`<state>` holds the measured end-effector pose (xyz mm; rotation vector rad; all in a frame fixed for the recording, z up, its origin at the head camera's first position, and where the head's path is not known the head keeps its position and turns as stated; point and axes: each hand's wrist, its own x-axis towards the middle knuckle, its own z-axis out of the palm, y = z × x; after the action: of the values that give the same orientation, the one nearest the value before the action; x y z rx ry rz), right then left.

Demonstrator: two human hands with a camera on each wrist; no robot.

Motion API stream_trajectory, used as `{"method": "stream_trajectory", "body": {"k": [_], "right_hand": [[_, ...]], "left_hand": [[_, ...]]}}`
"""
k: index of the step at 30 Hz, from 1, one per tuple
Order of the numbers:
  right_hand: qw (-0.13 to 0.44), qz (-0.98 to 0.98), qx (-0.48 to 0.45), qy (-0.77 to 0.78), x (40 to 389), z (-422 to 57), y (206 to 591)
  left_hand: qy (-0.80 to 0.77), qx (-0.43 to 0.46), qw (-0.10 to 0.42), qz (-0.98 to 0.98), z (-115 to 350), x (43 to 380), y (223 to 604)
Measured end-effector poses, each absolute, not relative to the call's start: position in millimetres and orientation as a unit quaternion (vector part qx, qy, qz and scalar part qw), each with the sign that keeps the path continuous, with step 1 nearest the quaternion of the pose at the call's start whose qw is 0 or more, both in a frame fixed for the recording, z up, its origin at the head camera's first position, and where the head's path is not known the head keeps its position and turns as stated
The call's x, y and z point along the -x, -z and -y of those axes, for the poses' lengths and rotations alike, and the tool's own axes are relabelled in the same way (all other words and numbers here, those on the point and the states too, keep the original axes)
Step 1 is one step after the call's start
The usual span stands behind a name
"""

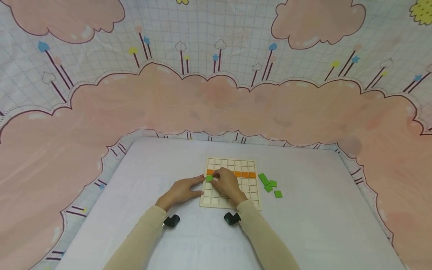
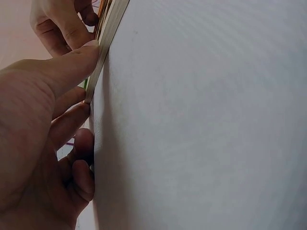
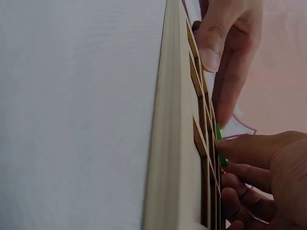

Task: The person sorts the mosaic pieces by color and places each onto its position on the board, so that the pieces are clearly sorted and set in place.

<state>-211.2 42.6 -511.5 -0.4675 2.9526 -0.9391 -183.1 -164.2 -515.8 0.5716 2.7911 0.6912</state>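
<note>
A pale wooden grid board (image 1: pixel 249 195) lies on the white table, with a row of orange tiles (image 1: pixel 245 174) across it. My right hand (image 1: pixel 227 183) reaches over the board to its left side and pinches a green tile (image 1: pixel 209 178) between thumb and fingers. In the right wrist view, the green tile (image 3: pixel 221 155) shows at the thumb tip, close over the grid's cells. My left hand (image 1: pixel 182 190) rests along the board's left edge, thumb and fingers extended. The left wrist view shows its thumb (image 2: pixel 76 67) against the board's side (image 2: pixel 106 43).
Right of the board lie a longer green piece (image 1: pixel 263 179) and three small green squares (image 1: pixel 278 194). A small black device (image 1: pixel 172 221) sits at the left wrist, another (image 1: pixel 231 218) at the right. Behind the white table (image 1: pixel 303 225) hangs a cloud-patterned cloth (image 1: pixel 216 105).
</note>
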Motion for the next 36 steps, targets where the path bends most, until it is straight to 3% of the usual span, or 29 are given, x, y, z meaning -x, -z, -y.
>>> {"method": "stream_trajectory", "body": {"k": [36], "right_hand": [[0.016, -0.921, 0.147, 0.360, 204, -56, 506]], "left_hand": [[-0.233, -0.196, 0.105, -0.947, 165, 185, 518]]}}
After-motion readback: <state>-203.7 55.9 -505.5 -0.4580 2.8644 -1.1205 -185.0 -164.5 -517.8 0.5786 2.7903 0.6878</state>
